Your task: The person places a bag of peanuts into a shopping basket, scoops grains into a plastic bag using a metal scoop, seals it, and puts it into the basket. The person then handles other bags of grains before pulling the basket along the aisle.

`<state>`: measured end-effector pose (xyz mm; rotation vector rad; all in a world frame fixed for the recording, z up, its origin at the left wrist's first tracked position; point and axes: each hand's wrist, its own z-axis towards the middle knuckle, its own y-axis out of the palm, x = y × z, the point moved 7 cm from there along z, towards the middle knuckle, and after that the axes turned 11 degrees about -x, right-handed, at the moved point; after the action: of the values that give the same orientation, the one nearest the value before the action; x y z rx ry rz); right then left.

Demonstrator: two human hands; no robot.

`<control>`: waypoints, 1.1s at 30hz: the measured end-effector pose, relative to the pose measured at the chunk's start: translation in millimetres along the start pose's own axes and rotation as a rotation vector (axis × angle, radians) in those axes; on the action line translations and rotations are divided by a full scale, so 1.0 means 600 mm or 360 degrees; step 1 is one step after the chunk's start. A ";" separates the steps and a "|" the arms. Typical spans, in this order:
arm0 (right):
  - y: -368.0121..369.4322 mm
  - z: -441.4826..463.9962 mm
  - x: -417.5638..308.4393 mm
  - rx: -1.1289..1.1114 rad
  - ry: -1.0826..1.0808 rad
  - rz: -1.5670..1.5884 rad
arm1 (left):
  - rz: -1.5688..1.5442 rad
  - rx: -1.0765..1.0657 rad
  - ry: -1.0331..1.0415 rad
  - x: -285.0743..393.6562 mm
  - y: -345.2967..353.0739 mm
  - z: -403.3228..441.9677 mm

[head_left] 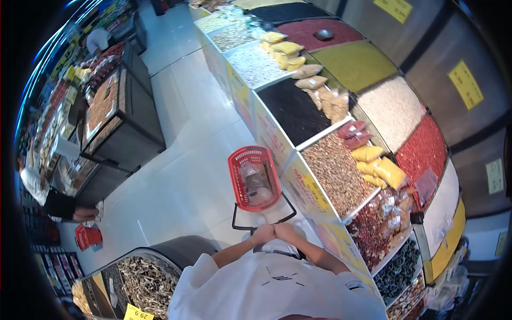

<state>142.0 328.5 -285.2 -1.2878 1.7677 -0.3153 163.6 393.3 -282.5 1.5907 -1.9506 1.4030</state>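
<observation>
Left hand point(264, 234) and right hand point(285, 231) together, fingers look curled round black handle point(234, 216); exact grip hidden. Red basket point(236, 184) hangs ahead, clear bags point(256, 184) inside. Keep pull even and handle level, else bags slide. Bench point(297, 178) at right: bins of black grain point(293, 109), mixed nuts point(335, 173). Basket's near it; watch clearance.

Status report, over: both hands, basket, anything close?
Left hand and right hand together at basket handle. Red basket ahead, clear bag inside. Display bins close on right.

Red basket point(233, 178) below both hands point(274, 233)
</observation>
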 end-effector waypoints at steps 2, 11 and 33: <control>0.021 0.039 0.007 -0.0101 0.0064 -0.0033 | 0.0031 -0.0055 -0.0053 -0.013 -0.019 -0.006; -0.055 0.149 -0.027 -0.0287 0.0023 -0.0210 | 0.0100 0.0078 -0.0159 -0.073 -0.130 0.010; -0.383 0.386 0.079 -0.0015 -0.0025 -0.0115 | 0.0281 -0.0110 -0.0564 -0.177 -0.416 0.271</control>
<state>463.6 256.2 -290.3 -1.3595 1.7143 -0.3369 474.8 345.7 -312.0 1.7694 -2.3628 1.1578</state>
